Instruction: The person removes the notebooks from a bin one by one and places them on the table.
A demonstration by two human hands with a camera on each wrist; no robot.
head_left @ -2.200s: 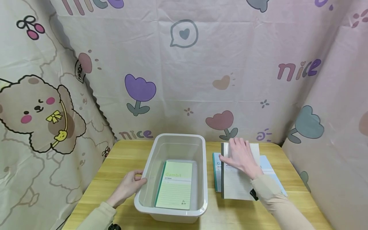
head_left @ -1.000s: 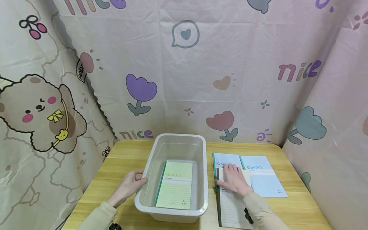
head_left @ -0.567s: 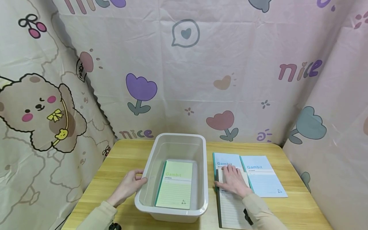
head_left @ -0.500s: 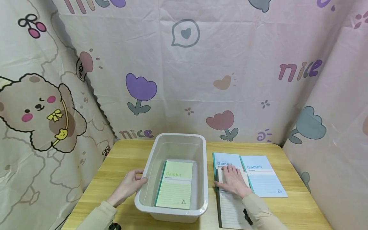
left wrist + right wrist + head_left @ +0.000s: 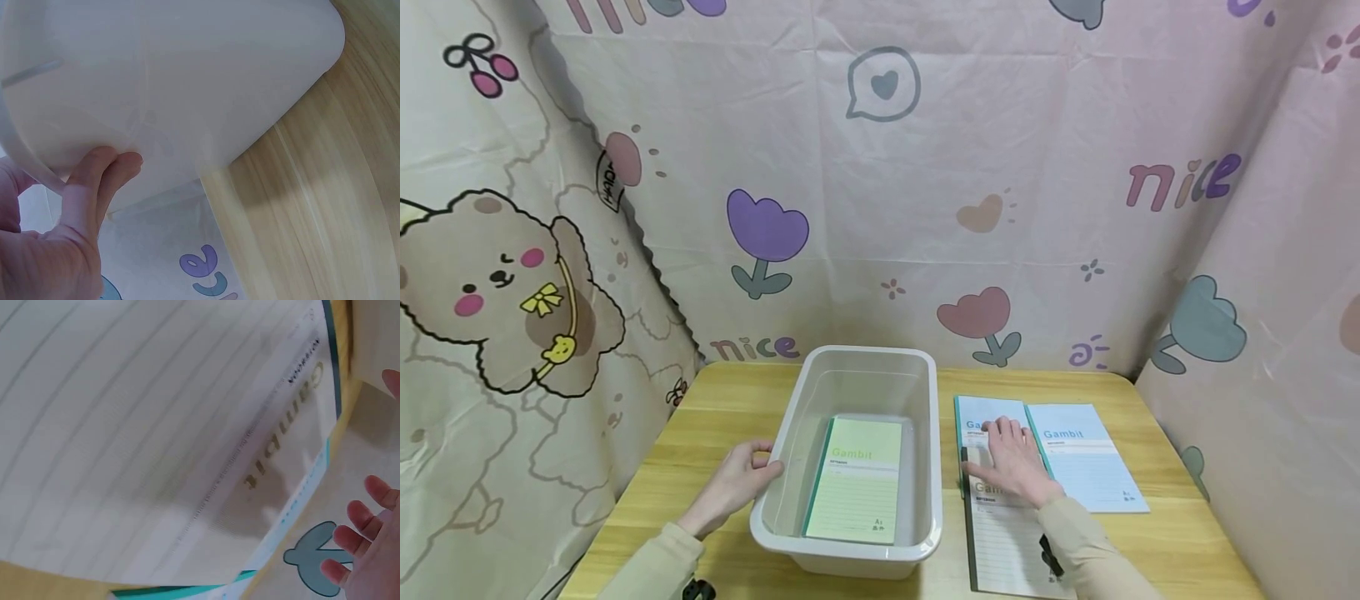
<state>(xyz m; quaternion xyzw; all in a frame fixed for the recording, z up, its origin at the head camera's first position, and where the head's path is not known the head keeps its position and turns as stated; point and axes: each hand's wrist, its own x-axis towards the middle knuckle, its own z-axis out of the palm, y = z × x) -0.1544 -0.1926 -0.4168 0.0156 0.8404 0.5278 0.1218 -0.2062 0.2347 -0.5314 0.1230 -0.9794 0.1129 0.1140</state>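
Observation:
My left hand point(image 5: 737, 482) pinches the left rim of a pale grey plastic bin point(image 5: 931, 467); in the left wrist view the fingers point(image 5: 94, 181) press on the bin's outer wall. Inside the bin lies a green Gambit notebook point(image 5: 857, 492). To the bin's right, a cream-white notebook point(image 5: 1011, 542) with a dark spine lies flat, its top overlapping a blue notebook point(image 5: 992, 410). My right hand point(image 5: 1018, 462) hovers over that overlap with fingers spread and nothing held. In the right wrist view its fingertips point(image 5: 356, 515) stand apart from the white notebook's cover.
A second blue notebook point(image 5: 1093, 467) lies on the right, side by side with the first. Everything rests on a wood-grain table point(image 5: 730, 408). A printed curtain point(image 5: 880, 208) hangs right behind the table's back edge and along both sides.
My right hand brought the white notebook from over the blue ones toward the near edge and laid it down. It has since lifted off the cover. My left hand stayed on the rim.

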